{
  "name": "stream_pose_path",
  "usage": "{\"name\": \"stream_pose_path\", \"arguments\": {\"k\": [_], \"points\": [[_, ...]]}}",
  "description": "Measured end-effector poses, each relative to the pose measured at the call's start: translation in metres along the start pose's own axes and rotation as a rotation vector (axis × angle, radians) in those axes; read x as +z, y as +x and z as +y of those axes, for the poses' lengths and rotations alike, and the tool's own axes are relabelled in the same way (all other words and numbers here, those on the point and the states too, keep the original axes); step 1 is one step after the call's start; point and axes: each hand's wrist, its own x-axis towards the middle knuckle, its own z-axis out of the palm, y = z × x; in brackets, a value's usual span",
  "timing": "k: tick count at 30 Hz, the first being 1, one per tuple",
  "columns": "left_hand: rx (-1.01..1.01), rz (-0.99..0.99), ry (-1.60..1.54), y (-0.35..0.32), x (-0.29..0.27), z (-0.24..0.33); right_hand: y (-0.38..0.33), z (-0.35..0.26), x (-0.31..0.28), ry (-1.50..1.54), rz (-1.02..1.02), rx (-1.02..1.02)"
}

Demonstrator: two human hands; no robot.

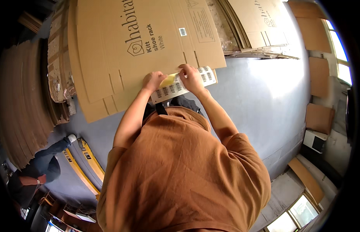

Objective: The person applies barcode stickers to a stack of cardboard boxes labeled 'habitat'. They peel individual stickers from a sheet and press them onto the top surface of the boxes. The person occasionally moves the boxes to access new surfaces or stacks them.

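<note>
The right hand [191, 80] has its grip pinched on the label sheet [173, 89], over the flat cartons' [104, 67] near edge. Whether the left hand [153, 81], beside it, is closed, I can't tell.

One head-worn fisheye looks down — toward the nearby hands [191, 80].

Daylight from blown-out windows [339, 48] at right; hard white glare on the grey floor [261, 112]. Lower left dim, second person [44, 166] half sunk in shadow. Strong fisheye bend, black corners; label sheet [173, 89] and cardboard [100, 46] fairly sharp, rim softer.
</note>
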Motion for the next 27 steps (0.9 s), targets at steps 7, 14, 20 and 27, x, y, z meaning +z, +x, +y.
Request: {"name": "stream_pose_path", "arguments": {"k": [7,14,20,27], "points": [[0.221,0.039,0.143,-0.005,0.016,-0.002,0.030,0.011,0.005,0.964,0.371,0.679],[0.321,0.220,0.142,-0.011,0.020,-0.011,0.038,0.008,0.076,0.893,0.336,0.732],[0.244,0.080,0.253,-0.005,0.018,-0.007,0.040,0.013,0.085,0.808,0.347,0.672],[0.017,-0.054,0.372,0.006,0.015,0.018,0.037,0.009,0.089,0.660,0.357,0.637]]}}
